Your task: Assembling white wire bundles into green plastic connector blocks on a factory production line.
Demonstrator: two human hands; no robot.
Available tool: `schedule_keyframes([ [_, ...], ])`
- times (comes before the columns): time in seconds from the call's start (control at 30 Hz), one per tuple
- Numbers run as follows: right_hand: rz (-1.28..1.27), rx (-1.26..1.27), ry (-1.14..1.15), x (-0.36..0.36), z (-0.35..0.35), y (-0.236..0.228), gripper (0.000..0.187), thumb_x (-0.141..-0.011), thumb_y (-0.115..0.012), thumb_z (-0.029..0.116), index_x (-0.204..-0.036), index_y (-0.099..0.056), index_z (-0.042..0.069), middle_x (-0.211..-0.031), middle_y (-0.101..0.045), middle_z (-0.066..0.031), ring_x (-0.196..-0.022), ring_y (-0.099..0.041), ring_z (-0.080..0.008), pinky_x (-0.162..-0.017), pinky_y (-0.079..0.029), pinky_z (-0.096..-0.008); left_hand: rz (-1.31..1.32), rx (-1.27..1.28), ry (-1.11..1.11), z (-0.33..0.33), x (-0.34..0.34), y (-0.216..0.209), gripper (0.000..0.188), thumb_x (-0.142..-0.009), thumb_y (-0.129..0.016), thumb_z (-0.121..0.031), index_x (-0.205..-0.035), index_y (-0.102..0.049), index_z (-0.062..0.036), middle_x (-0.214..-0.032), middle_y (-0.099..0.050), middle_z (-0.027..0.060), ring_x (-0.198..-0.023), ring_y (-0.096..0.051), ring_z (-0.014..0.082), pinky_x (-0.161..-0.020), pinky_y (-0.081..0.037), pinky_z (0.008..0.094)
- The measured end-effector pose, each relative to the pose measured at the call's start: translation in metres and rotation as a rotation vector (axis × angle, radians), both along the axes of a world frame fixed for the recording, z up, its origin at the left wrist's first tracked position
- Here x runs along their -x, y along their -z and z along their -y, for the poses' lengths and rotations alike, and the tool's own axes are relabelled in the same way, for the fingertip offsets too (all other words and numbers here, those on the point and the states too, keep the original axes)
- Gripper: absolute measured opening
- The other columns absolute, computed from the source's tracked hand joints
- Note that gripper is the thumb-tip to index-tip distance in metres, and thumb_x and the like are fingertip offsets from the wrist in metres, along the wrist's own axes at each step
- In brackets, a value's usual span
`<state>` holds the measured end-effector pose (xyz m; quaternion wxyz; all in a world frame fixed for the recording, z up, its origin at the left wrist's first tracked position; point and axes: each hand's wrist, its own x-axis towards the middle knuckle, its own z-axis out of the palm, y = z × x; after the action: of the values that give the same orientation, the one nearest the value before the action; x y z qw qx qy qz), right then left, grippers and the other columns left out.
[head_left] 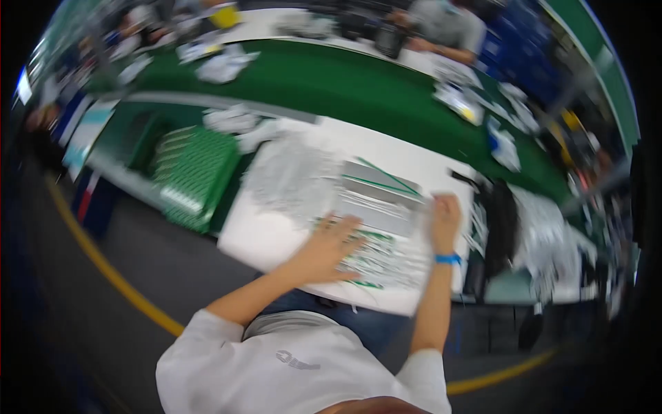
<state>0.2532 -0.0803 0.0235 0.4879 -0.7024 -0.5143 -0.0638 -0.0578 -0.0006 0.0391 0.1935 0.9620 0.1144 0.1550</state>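
Note:
My left hand [331,250] lies with fingers spread over a layer of thin green-and-white pieces [376,259] on the white tabletop [265,238]. To the right, my right hand [445,215] is raised in a curled, closed shape beside a grey rectangular tray [379,215]; blur hides whatever its fingers may hold. A blue band [447,259] circles that wrist. Across the tray's far part runs a thin green strip [387,175], with slim white pieces just nearer to me. Left of the tray sits a heap of clear plastic bags [289,176].
A green plastic basket [196,172] stands left of the table. Beyond runs a green conveyor belt [310,69] carrying bagged items [224,65]. At right are a black object [502,228] and more clear plastic [548,238]. Across the belt, a person [452,31] works.

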Motion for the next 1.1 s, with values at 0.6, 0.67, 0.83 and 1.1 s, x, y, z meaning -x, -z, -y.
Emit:
schedule_keyframes([
  [0.6,-0.264,-0.37,0.255,-0.009,0.045,-0.021,0.043,-0.103,-0.046,0.029,-0.084,-0.066,-0.003,-0.072,-0.058,-0.001,-0.065,-0.047,-0.0086,-0.061,-0.038,-0.0232,-0.055,0.038,0.033,0.005,0.015,-0.016,0.106,-0.049,-0.085,-0.046,-0.139,-0.044,-0.0081,-0.118,-0.048,0.0224,-0.113,-0.044,0.041,-0.098,-0.032,0.0516],
  [0.67,-0.341,-0.494,0.251,0.016,0.067,-0.033,0.041,-0.104,-0.043,0.027,-0.085,-0.063,-0.003,-0.076,-0.058,-0.0034,-0.067,-0.046,-0.0098,-0.062,-0.036,-0.0234,-0.022,0.09,0.066,0.005,0.017,-0.022,0.104,-0.05,-0.085,-0.045,-0.138,-0.044,-0.008,-0.116,-0.048,0.0217,-0.112,-0.043,0.0411,-0.098,-0.033,0.0508],
  [0.83,-0.131,-0.818,0.345,0.07,0.139,0.003,0.03,-0.093,-0.041,0.025,-0.075,-0.051,0.003,-0.076,-0.051,-0.009,-0.072,-0.048,-0.0241,-0.069,-0.044,-0.0359,0.007,0.316,0.093,-0.005,0.017,-0.036,0.094,-0.054,-0.084,-0.041,-0.132,-0.047,-0.0043,-0.114,-0.05,0.0216,-0.107,-0.049,0.0383,-0.096,-0.04,0.0416],
  [1.1,0.366,-0.011,-0.426,0.152,0.094,-0.039,0.031,-0.09,-0.052,0.028,-0.079,-0.057,-0.001,-0.075,-0.053,-0.0141,-0.065,-0.049,-0.0288,-0.059,-0.039,-0.0407,0.118,1.096,0.38,-0.07,-0.039,-0.049,0.083,-0.072,-0.079,-0.049,-0.131,-0.048,0.0011,-0.118,-0.059,0.0204,-0.113,-0.056,0.0293,-0.09,-0.048,0.0379],
])
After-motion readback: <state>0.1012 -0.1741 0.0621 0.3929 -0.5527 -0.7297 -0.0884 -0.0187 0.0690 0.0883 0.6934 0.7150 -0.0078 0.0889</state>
